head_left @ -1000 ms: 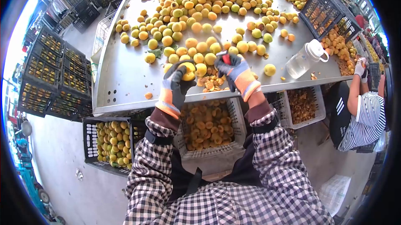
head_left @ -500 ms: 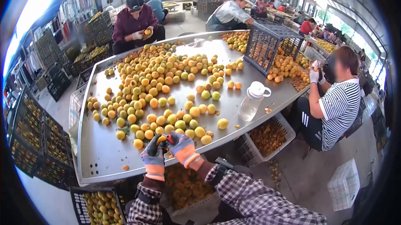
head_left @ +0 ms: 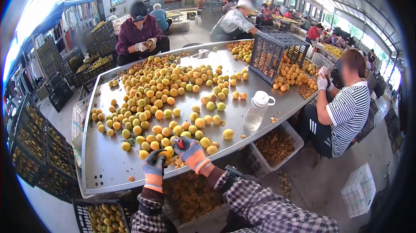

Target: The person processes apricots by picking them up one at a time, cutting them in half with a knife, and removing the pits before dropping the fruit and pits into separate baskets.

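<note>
Yellow-orange apricots (head_left: 162, 79) cover much of the metal table. My left hand (head_left: 154, 168), in a grey and orange glove, is near the front edge, its fingers curled round an apricot (head_left: 164, 154). Just right of it, my right hand (head_left: 190, 150), in a matching glove, is closed on a small red tool (head_left: 180, 144); most of the tool is hidden by the fingers. Loose apricots lie directly beyond both hands. Small orange scraps (head_left: 177, 162) are on the metal between the hands.
A clear water bottle (head_left: 256, 114) stands right of the fruit. A tipped black crate (head_left: 277, 53) spills apricots farther back. Crates of scraps (head_left: 277, 144) and fruit (head_left: 104, 218) sit below the table. Co-workers sit at the left (head_left: 141, 33) and right (head_left: 346, 103).
My hands have moved slightly apart and my left hand lower. The view has shifted a little. The co-worker at the left has brought both hands together lower down.
</note>
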`<state>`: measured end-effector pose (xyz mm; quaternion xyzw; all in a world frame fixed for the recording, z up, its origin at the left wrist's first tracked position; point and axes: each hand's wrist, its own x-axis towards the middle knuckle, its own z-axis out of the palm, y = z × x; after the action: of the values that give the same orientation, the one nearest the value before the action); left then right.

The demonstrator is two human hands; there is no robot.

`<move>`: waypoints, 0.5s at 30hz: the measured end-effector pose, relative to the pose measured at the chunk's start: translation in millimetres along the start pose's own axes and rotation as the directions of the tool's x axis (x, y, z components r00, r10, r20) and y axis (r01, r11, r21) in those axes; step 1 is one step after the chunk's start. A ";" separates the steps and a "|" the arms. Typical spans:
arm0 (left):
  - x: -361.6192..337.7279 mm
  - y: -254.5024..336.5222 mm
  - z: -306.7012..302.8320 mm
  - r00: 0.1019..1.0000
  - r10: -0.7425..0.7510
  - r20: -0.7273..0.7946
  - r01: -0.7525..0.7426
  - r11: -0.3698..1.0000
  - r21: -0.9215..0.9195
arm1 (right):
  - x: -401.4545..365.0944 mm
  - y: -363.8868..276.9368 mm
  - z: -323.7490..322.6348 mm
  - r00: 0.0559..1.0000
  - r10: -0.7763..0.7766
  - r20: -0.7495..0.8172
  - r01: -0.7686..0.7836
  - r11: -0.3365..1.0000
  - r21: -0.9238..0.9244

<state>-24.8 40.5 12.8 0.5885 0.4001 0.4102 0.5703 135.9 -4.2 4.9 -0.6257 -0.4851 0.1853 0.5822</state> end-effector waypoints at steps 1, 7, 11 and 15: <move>2.2 -8.4 -7.0 0.993 0.019 0.120 -0.030 0.996 0.090 | 3.8 -3.7 -9.7 0.996 0.084 0.043 -0.084 0.996 -0.018; -25.7 14.6 -4.1 0.887 0.069 0.457 -0.255 0.897 0.360 | 9.0 3.3 -38.0 0.965 0.223 0.135 -0.125 0.851 -0.510; 0.9 -5.6 -17.4 0.948 0.175 0.265 -0.262 0.901 0.344 | 20.4 22.9 -39.4 0.985 0.133 0.110 -0.059 0.858 -0.510; 40.5 -34.8 -24.3 0.981 0.166 0.098 -0.187 0.697 0.692 | 25.0 14.9 -38.1 0.983 0.127 0.136 -0.086 0.958 -0.272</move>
<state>-33.8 87.9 -20.6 0.8014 0.4588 0.2733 0.2693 183.7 -2.3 9.4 -0.7071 -0.5141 0.1971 0.4436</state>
